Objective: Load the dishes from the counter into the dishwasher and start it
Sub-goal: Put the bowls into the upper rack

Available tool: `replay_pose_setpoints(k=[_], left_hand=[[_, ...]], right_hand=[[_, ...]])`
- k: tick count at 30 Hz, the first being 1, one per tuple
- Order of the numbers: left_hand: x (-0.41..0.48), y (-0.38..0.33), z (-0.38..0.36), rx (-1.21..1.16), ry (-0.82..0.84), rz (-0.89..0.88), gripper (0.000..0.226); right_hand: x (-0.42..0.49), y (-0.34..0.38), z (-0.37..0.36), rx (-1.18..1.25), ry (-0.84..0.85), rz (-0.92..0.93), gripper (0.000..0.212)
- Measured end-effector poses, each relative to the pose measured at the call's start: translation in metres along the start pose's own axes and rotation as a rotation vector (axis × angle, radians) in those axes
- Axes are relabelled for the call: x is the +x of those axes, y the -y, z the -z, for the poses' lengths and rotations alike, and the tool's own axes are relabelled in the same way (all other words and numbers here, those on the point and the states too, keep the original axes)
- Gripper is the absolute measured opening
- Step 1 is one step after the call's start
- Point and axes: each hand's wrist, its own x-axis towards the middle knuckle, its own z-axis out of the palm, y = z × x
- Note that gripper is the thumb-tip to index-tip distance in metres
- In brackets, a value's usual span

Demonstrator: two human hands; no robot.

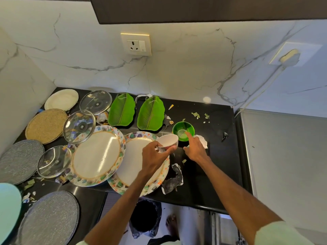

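- Head cam: left hand (pixel 155 154) grips the white bowl (pixel 168 141), just left of the right hand (pixel 194 150).
- Right hand loosely open, forefinger touching the green bowl (pixel 183 129) ahead, holding nothing.
- Looks light, maybe slick; pinch the rim.

No text is legible. Blue print on the middle glass lid (pixel 79 126), far left, is too blurred to read. Wrapper scrap (pixel 61 179), near left, is also unreadable.

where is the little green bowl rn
Head view, right of centre on the black counter: the small round green bowl sits just right of the small white bowl in the left hand, with the right hand at its near rim.
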Motion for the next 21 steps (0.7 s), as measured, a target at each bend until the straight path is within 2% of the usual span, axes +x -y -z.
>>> replay_pose_setpoints(k=[3,7,10,13,16,18,21], left_hand=[[0.001,0.003,0.017,-0.035,0.008,0.026,0.049],[-0.002,0.009,0.026,-0.061,0.025,0.075,0.054],[-0.009,0.006,0.026,-0.101,0.062,0.128,0.056],[-0.015,0.001,0.021,-0.246,0.194,0.178,0.056],[-0.02,-0.013,0.014,-0.382,0.369,0.172,0.061],[-0.028,-0.03,0.007,-0.468,0.468,0.151,0.063],[-0.045,-0.052,-0.009,-0.513,0.613,0.151,0.062]], right_hand=[[0.016,0.003,-0.01,-0.04,0.041,-0.034,0.057],[0.022,-0.005,-0.019,0.007,-0.077,-0.047,0.025],[0.01,-0.007,-0.013,0.186,-0.138,-0.011,0.026],[-0.025,-0.011,0.007,0.472,-0.132,-0.059,0.041],[-0.068,-0.031,0.023,0.893,-0.067,-0.229,0.058],[-0.097,-0.054,0.034,1.231,-0.034,-0.333,0.06],[-0.144,-0.092,0.055,1.602,0.011,-0.396,0.06]])
